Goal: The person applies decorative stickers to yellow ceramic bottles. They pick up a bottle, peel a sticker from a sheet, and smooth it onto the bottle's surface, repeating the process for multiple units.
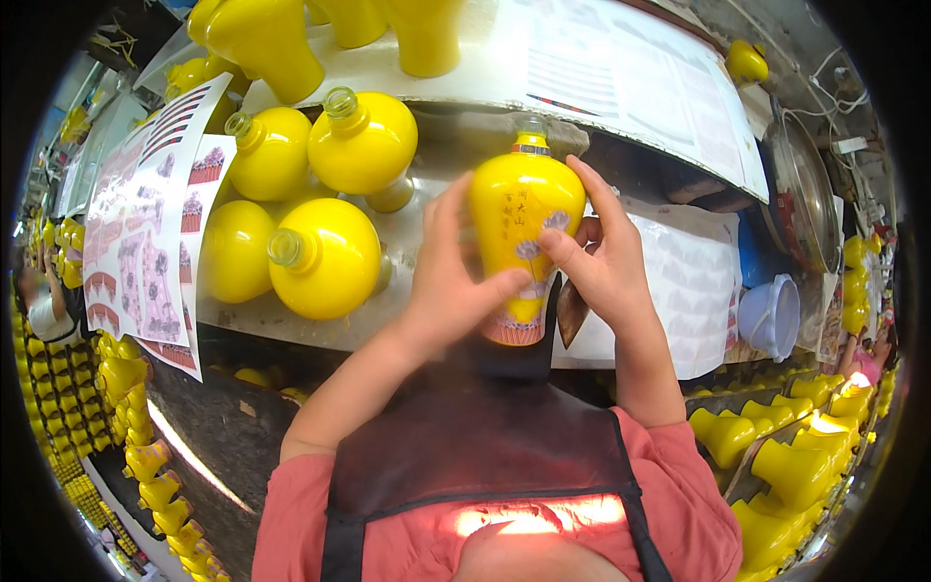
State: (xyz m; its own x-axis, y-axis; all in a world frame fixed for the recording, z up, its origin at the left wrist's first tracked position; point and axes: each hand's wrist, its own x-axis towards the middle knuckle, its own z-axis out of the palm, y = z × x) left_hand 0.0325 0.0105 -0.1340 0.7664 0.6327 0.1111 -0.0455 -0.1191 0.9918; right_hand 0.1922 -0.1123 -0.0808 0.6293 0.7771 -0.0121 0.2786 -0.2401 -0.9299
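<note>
A yellow glazed bottle [504, 238] with a clear, threaded neck stands upright between my hands, its base toward me. It bears dark lettering, purple flower decals and a patterned band at the foot. My left hand [446, 276] is wrapped along its left side, thumb across the lower front. My right hand [609, 257] grips the right side, thumb pressed on the flower decal. Below the right fingers hangs a brown, flat, pointed piece [572, 312], seemingly held in that hand; its upper part is hidden.
Several plain yellow bottles [325, 260] lie to the left on the table. Decal sheets [141, 233] stand left of them; more sheets [669, 281] lie at the right. A pale blue bucket [770, 318] sits far right. Racked yellow bottles [786, 466] line the lower right.
</note>
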